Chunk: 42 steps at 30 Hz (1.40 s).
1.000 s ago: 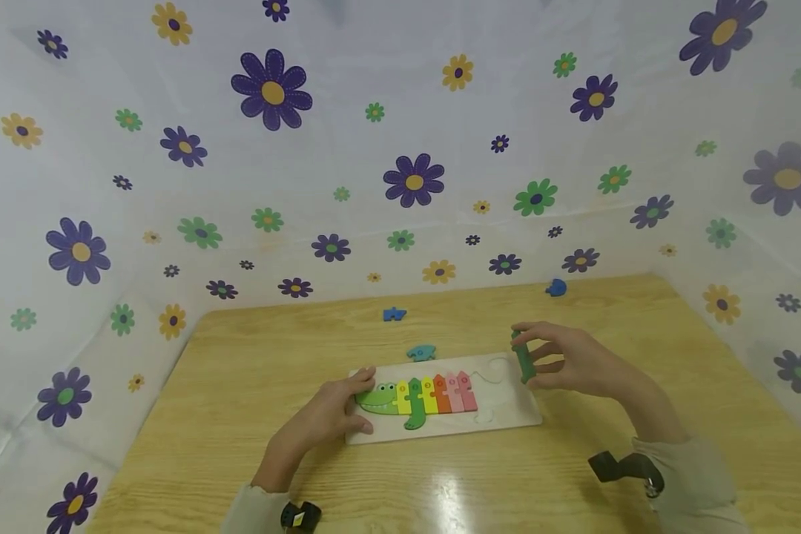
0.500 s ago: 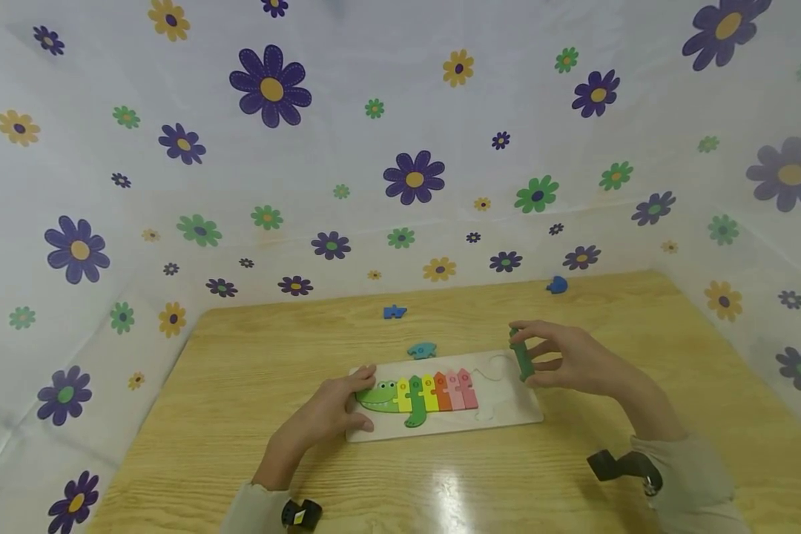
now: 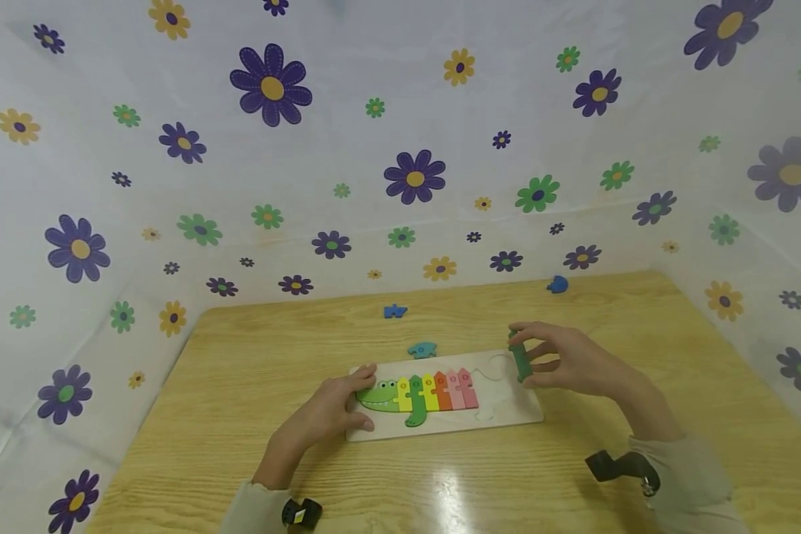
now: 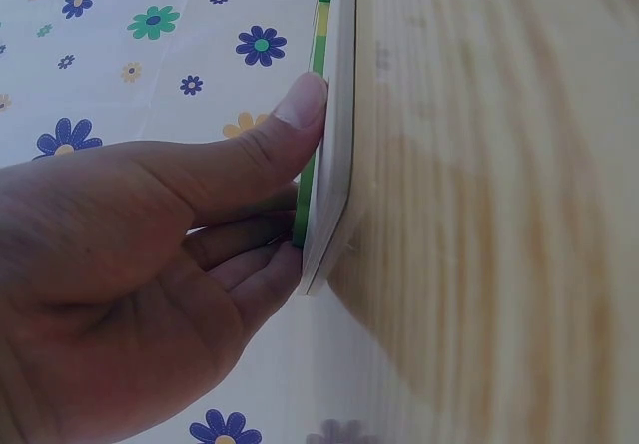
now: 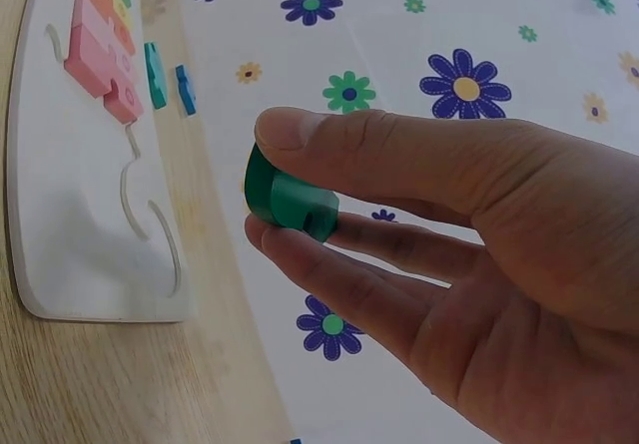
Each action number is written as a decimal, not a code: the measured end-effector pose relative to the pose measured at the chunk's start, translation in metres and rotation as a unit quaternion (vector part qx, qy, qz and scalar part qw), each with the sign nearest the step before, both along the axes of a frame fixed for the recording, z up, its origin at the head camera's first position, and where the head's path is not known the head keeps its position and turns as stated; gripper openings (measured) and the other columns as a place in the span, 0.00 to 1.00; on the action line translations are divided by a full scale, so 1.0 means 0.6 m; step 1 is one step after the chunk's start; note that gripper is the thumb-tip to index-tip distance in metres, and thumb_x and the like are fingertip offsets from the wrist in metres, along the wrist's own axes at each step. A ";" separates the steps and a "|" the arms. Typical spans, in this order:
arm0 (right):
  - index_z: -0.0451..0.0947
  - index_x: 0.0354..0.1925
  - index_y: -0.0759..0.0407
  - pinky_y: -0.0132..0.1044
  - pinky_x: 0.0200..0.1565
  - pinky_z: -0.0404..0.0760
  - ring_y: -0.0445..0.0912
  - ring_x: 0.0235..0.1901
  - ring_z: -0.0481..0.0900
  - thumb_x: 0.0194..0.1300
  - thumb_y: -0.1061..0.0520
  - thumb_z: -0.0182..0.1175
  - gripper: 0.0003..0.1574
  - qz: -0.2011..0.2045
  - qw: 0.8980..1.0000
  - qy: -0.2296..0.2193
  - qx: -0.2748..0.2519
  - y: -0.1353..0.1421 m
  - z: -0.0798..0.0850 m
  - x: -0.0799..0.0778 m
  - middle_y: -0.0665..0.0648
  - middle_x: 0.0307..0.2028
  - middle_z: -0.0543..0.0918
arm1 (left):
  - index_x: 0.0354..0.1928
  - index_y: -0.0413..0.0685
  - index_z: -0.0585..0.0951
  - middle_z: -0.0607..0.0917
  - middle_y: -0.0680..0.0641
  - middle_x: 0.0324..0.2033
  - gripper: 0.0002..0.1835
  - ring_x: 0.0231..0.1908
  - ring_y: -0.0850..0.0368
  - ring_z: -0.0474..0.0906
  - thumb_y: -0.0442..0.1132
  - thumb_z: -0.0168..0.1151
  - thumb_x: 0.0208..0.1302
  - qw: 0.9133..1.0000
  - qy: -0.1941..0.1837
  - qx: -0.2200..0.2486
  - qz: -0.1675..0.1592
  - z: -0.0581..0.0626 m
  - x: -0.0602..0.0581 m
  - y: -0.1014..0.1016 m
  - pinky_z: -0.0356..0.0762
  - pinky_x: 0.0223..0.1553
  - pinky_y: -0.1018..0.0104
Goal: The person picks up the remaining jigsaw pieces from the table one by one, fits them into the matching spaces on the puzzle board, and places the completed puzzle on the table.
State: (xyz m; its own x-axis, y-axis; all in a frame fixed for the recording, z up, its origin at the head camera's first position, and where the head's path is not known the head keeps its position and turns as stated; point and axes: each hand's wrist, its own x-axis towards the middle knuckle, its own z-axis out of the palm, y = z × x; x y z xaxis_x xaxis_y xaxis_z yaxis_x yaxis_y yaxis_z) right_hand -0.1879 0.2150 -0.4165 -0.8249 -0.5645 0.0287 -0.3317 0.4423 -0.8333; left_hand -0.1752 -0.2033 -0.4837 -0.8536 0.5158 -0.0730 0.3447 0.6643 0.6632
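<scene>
In the head view, my left hand [image 3: 334,409] rests on the left end of a pale wooden puzzle board [image 3: 507,419], thumb and fingers spread by the green crocodile head [image 3: 377,402]. The left wrist view shows the thumb and fingertips pressing the board's top. To the right of the head, numbered yellow, green, orange and pink pieces [image 3: 452,391] sit in a row. My right hand [image 3: 574,360] pinches a dark green puzzle piece [image 5: 300,205] between thumb and fingers, held upright over the board's right end. Bare outlines mark that end.
A teal puzzle piece [image 3: 422,349] lies just behind the board. Farther back are a blue piece [image 3: 394,311] and a rounded blue piece [image 3: 557,285] near the table's rear edge. A flower-patterned white sheet [image 3: 347,148] encloses the wooden table [image 3: 240,371] at the back and sides.
My right hand, with the green puzzle piece, has shifted very slightly left. The left hand and the board hold nearly the same place.
</scene>
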 end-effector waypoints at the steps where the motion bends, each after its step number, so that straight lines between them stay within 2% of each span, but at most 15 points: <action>1: 0.76 0.59 0.66 0.47 0.51 0.87 0.65 0.55 0.82 0.59 0.65 0.75 0.31 0.000 1.000 0.001 0.001 -0.001 0.000 0.000 0.75 0.72 0.64 | 0.70 0.32 0.71 0.63 0.41 0.76 0.41 0.77 0.44 0.56 0.36 0.78 0.55 1.000 0.000 -0.001 -0.001 0.000 0.000 0.000 0.58 0.74 0.48; 4: 0.76 0.60 0.66 0.48 0.51 0.87 0.65 0.56 0.82 0.59 0.65 0.75 0.32 -0.002 1.000 0.003 0.006 -0.002 -0.001 0.000 0.75 0.72 0.64 | 0.70 0.31 0.72 0.63 0.41 0.76 0.41 0.77 0.44 0.56 0.36 0.78 0.55 1.000 0.001 -0.001 -0.001 0.000 0.000 0.000 0.58 0.74 0.48; 12: 0.76 0.60 0.67 0.44 0.50 0.87 0.65 0.55 0.83 0.59 0.65 0.75 0.32 0.002 1.000 0.005 0.002 -0.006 -0.004 -0.001 0.75 0.72 0.64 | 0.70 0.32 0.71 0.63 0.42 0.76 0.41 0.77 0.45 0.56 0.36 0.78 0.56 1.000 -0.005 -0.001 0.003 0.000 0.000 0.001 0.58 0.74 0.49; 19: 0.76 0.60 0.66 0.41 0.49 0.88 0.64 0.55 0.83 0.58 0.65 0.75 0.32 -0.003 1.000 0.012 0.022 -0.010 -0.011 -0.003 0.74 0.72 0.64 | 0.70 0.31 0.71 0.63 0.41 0.76 0.41 0.77 0.45 0.55 0.35 0.77 0.56 1.000 -0.006 0.002 0.002 0.001 0.001 0.001 0.57 0.75 0.49; 33: 0.75 0.61 0.67 0.46 0.50 0.87 0.63 0.55 0.83 0.59 0.62 0.76 0.34 0.007 0.999 0.019 0.025 -0.020 -0.015 -0.002 0.73 0.71 0.66 | 0.70 0.32 0.71 0.63 0.42 0.76 0.41 0.77 0.45 0.55 0.36 0.78 0.56 1.000 -0.007 0.002 0.005 0.002 0.002 0.003 0.57 0.75 0.50; 42: 0.75 0.61 0.67 0.43 0.50 0.88 0.62 0.54 0.83 0.59 0.62 0.76 0.34 0.009 0.999 0.019 0.032 -0.021 -0.017 -0.003 0.73 0.71 0.66 | 0.70 0.31 0.71 0.63 0.41 0.76 0.40 0.77 0.44 0.55 0.35 0.77 0.56 1.000 -0.001 0.003 0.004 0.003 0.002 0.003 0.56 0.75 0.49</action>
